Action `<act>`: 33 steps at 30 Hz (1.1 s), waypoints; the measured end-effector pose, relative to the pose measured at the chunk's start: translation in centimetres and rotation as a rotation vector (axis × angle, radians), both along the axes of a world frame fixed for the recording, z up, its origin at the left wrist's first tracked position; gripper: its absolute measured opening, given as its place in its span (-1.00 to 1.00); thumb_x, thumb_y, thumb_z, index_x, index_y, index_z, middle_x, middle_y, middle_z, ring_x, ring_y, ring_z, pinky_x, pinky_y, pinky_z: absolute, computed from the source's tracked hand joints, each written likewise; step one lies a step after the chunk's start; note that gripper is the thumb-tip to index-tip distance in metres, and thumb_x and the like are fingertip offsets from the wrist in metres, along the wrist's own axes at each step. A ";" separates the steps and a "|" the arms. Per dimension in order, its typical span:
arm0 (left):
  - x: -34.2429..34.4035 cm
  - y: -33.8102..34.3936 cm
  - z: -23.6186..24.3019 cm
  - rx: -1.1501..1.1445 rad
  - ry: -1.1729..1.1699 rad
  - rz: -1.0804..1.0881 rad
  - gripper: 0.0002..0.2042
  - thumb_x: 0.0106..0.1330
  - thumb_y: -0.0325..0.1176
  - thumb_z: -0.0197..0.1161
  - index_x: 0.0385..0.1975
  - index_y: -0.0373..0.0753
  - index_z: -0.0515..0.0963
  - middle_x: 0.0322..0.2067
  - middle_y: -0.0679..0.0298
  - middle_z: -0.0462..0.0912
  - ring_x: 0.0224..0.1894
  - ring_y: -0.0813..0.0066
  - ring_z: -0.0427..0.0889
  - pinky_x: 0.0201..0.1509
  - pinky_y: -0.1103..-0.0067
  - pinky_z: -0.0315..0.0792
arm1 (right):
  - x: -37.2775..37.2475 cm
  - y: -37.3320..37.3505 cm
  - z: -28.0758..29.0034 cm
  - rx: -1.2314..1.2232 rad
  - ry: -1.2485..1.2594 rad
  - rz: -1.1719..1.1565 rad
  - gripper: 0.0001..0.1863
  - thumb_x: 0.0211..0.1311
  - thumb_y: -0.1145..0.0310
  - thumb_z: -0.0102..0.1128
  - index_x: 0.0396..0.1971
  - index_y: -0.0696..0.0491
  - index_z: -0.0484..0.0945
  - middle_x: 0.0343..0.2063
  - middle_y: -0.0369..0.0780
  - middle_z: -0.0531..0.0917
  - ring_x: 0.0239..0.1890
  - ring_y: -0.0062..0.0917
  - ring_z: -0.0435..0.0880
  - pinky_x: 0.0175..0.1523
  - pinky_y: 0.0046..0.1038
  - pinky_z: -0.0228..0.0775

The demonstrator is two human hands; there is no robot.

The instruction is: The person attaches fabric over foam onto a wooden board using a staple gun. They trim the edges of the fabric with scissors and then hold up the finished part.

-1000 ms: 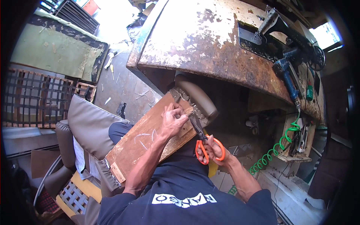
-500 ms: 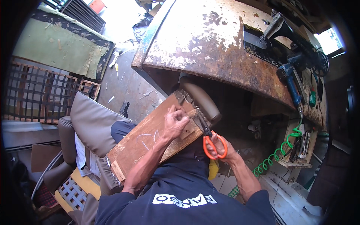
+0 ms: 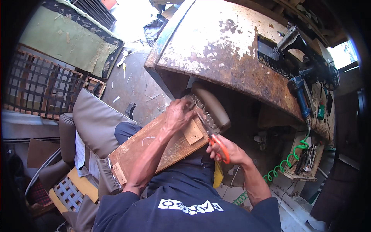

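Across my lap lies a wooden panel (image 3: 148, 144) with a brown padded end (image 3: 211, 107), its covering fastened along the board's edge in small gathers. My left hand (image 3: 177, 115) rests on the panel's far part, fingers closed in a pinch close to the gathered edge. What they pinch is too small to make out. My right hand (image 3: 230, 150) grips a pair of scissors by the orange handles (image 3: 221, 148). Their dark blades reach toward the gathered edge, just right of my left fingers. A small wooden block (image 3: 193, 133) is on the panel, between the two hands.
A worn bench (image 3: 216, 50) carrying a black sewing machine (image 3: 305, 54) stands ahead. A green coiled hose (image 3: 290, 156) hangs from a blue air tool (image 3: 299, 96) at right. Brown cushions (image 3: 98, 123) and a webbed frame (image 3: 42, 83) crowd the left side.
The scissors have turned and their blades now lie closer along the gathered edge. My left hand has shifted slightly up along the panel, and the view has moved a little.
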State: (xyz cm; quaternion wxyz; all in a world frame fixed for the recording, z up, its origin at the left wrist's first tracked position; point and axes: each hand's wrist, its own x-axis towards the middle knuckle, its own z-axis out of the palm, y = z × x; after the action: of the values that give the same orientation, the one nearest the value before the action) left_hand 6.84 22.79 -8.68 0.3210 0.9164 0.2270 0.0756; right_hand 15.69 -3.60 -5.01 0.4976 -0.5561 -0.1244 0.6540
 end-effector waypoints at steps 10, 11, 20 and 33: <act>1.7 4.2 -2.3 0.017 -0.153 -0.064 -0.89 0.25 -0.47 0.34 -0.26 -0.24 0.73 -0.33 0.06 0.72 -0.21 0.03 0.70 -0.06 0.27 0.56 | 2.2 6.1 8.5 -0.185 -1.705 0.387 -0.60 0.20 0.13 0.43 -0.23 0.12 0.50 -0.34 -0.07 0.65 -0.32 -0.22 0.75 -0.28 -0.27 0.64; 1.9 4.3 -2.3 0.017 -0.142 -0.098 -0.89 0.26 -0.46 0.34 -0.24 -0.24 0.72 -0.33 0.06 0.70 -0.18 0.03 0.69 -0.05 0.27 0.56 | 1.8 6.8 8.0 -0.259 -1.812 0.424 -0.64 0.22 0.14 0.38 -0.23 0.11 0.52 -0.31 -0.09 0.65 -0.28 -0.28 0.74 -0.26 -0.30 0.65; 1.1 4.5 -1.3 -0.137 -0.143 -0.293 -0.82 0.30 -0.42 0.34 -0.13 -0.23 0.67 -0.25 0.06 0.66 -0.10 -0.03 0.67 0.00 0.24 0.57 | -1.5 7.8 8.2 -0.452 -1.737 0.571 -0.74 0.32 0.24 0.22 -0.21 0.14 0.51 -0.25 -0.07 0.65 -0.18 -0.29 0.77 -0.19 -0.30 0.66; 2.3 5.7 -2.8 -0.196 -0.143 -0.148 -0.79 0.28 -0.32 0.36 -0.17 -0.24 0.75 -0.27 0.06 0.77 -0.18 0.07 0.78 -0.07 0.31 0.63 | -4.8 4.6 0.9 0.099 0.497 -0.506 -0.41 0.47 -0.25 0.08 -0.08 0.06 0.58 -0.43 -0.29 0.61 -0.43 -0.57 0.62 -0.25 -0.48 0.56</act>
State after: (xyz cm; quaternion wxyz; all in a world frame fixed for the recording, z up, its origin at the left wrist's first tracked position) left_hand 9.11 28.53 -11.47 0.4288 0.8872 0.1417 0.0941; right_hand 10.87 0.96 -4.09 0.6851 -0.3686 0.1107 0.6185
